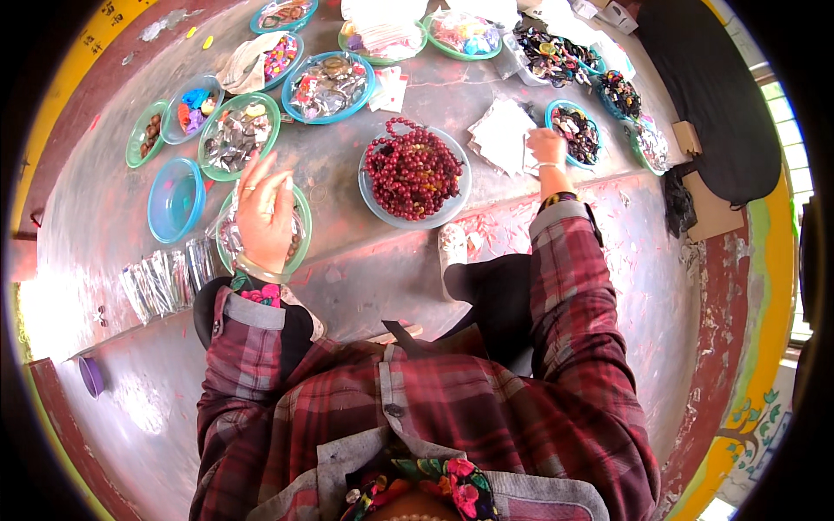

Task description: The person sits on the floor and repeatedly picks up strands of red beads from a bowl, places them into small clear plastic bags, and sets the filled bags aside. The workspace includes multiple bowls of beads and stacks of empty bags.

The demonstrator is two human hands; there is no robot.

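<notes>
Left hand (268, 213): loosely open above our round green plastic bowl (308, 230), at our view's ten o'clock.
Right hand (546, 148): curled, near two o'clock, between white paper sheets (501, 135) and a round blue plastic bowl (599, 143); we cannot tell whether it holds anything.
Heap: deep-red round-bead strands (413, 174) in a pale plastic bowl (417, 223), twelve o'clock.

Head-worn fisheye, left of pair; looks steeply down. Plaid shirt (452, 386) nearest, bowls (175, 201) farther off.

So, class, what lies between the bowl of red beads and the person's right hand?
In the head view, a pile of white sheets lies there.
</notes>
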